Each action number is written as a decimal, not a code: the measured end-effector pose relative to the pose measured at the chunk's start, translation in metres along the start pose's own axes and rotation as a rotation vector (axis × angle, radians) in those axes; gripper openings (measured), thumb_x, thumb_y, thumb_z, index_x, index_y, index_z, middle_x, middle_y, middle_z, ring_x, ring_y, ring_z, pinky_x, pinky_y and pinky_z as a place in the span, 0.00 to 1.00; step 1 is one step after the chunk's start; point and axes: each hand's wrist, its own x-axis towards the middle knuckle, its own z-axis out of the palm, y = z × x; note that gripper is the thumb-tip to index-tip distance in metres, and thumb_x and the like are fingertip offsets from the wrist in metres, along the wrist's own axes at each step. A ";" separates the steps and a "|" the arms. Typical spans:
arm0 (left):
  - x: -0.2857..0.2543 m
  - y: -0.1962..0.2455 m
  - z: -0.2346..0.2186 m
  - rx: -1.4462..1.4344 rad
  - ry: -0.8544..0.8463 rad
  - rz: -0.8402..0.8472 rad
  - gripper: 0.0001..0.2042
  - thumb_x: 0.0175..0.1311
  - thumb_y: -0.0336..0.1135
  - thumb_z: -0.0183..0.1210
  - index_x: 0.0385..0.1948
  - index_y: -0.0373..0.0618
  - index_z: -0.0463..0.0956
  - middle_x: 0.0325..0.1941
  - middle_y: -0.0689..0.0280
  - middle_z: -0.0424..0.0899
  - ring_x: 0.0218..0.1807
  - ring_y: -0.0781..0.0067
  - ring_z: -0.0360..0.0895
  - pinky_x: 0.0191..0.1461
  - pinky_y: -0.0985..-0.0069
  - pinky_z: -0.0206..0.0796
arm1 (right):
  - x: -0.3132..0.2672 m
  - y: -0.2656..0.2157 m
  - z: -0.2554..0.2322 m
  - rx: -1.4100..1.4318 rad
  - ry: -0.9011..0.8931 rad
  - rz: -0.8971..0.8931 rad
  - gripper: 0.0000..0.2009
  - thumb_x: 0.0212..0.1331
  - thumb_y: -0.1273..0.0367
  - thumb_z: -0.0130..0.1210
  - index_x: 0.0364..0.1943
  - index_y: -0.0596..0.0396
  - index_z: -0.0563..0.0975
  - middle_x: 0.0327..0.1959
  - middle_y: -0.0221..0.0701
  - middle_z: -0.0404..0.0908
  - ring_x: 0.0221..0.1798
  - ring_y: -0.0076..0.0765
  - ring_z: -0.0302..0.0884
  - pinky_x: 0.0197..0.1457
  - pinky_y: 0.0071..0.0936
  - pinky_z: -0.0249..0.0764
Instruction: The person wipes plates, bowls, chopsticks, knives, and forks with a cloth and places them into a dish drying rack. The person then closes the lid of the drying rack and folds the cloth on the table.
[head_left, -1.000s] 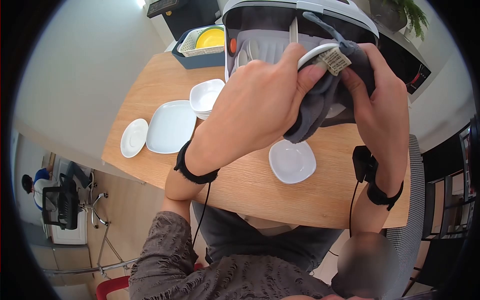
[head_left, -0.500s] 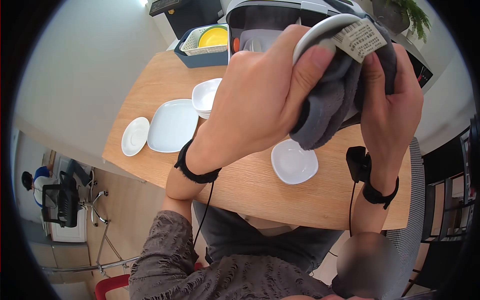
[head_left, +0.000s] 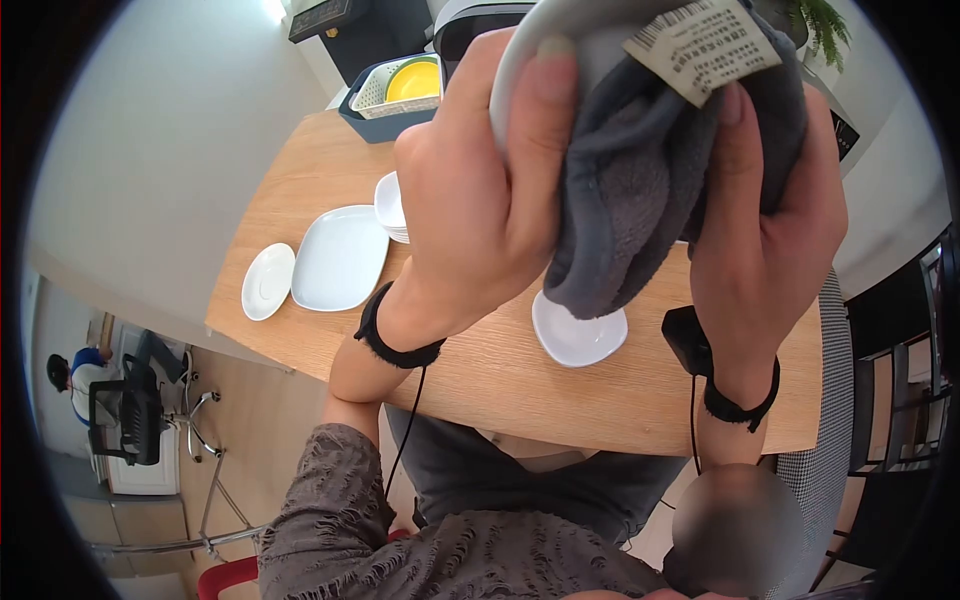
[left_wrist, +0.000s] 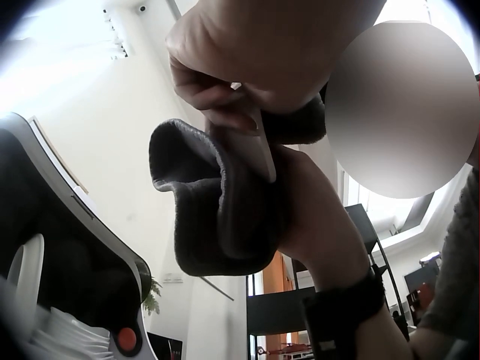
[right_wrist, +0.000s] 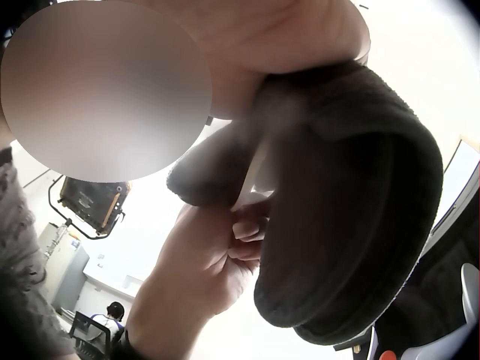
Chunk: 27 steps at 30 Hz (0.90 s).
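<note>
High over the table, my left hand (head_left: 480, 190) grips a white dish (head_left: 600, 35) by its rim, thumb laid on the inner face. My right hand (head_left: 765, 230) pinches a grey cloth (head_left: 630, 190) against the dish, its thumb just under a printed label (head_left: 705, 50) sewn to the cloth. Thick folds of the cloth hang between both hands and hide much of the dish. From the left wrist, the dish edge (left_wrist: 260, 161) shows as a pale strip beside the cloth (left_wrist: 202, 225). A white bowl (head_left: 580, 338) stands on the table below, partly overlapped by the cloth.
Left on the wooden table (head_left: 480, 400) are a small white plate (head_left: 268, 282), a squarish plate (head_left: 340, 258) and stacked bowls (head_left: 390, 205). A blue bin (head_left: 380, 129) holds a basket and yellow bowl. Behind my hands stands a dark-lidded dish box (left_wrist: 75, 217) with white dishes inside.
Both hands have brought the dish and cloth closer to the head camera, away from the dish box. The cloth and its label look larger, and the left thumb lies further onto the dish.
</note>
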 end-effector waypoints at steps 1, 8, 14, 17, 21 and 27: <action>0.000 0.000 0.000 -0.009 0.004 0.002 0.09 0.72 0.36 0.54 0.45 0.41 0.74 0.23 0.59 0.81 0.22 0.57 0.80 0.24 0.72 0.68 | 0.002 -0.001 -0.001 0.000 0.002 0.000 0.12 0.73 0.67 0.51 0.49 0.63 0.76 0.36 0.24 0.80 0.39 0.16 0.74 0.43 0.15 0.69; -0.005 -0.009 0.000 -0.010 -0.132 0.011 0.11 0.63 0.29 0.57 0.46 0.40 0.73 0.25 0.58 0.81 0.24 0.53 0.81 0.29 0.69 0.70 | 0.014 0.009 -0.012 -0.174 -0.242 0.117 0.13 0.71 0.64 0.54 0.47 0.62 0.77 0.35 0.26 0.82 0.37 0.17 0.74 0.43 0.16 0.70; 0.000 -0.003 -0.004 -0.215 -0.101 -0.078 0.12 0.62 0.30 0.58 0.47 0.40 0.73 0.26 0.58 0.81 0.27 0.52 0.81 0.32 0.69 0.70 | 0.013 0.015 -0.011 -0.151 -0.205 0.054 0.13 0.71 0.64 0.55 0.46 0.62 0.78 0.34 0.26 0.82 0.36 0.17 0.74 0.42 0.16 0.69; -0.004 -0.008 -0.002 0.008 -0.133 -0.008 0.11 0.64 0.30 0.57 0.46 0.40 0.72 0.25 0.57 0.81 0.27 0.52 0.81 0.31 0.69 0.69 | 0.013 0.018 -0.011 -0.121 -0.225 0.043 0.13 0.71 0.64 0.55 0.46 0.62 0.78 0.34 0.25 0.81 0.36 0.16 0.73 0.42 0.15 0.69; -0.006 -0.012 0.003 -0.062 -0.105 -0.001 0.08 0.66 0.28 0.56 0.45 0.39 0.71 0.23 0.55 0.79 0.26 0.49 0.81 0.29 0.66 0.68 | 0.012 0.027 -0.013 -0.068 -0.227 0.054 0.13 0.71 0.64 0.55 0.46 0.62 0.78 0.34 0.23 0.81 0.36 0.15 0.72 0.42 0.14 0.69; -0.006 -0.008 0.006 0.012 -0.142 -0.042 0.08 0.67 0.28 0.55 0.44 0.38 0.69 0.20 0.53 0.78 0.24 0.47 0.79 0.27 0.63 0.67 | 0.010 0.033 -0.009 -0.061 -0.208 0.107 0.13 0.71 0.64 0.55 0.47 0.62 0.78 0.34 0.24 0.81 0.37 0.15 0.73 0.42 0.15 0.69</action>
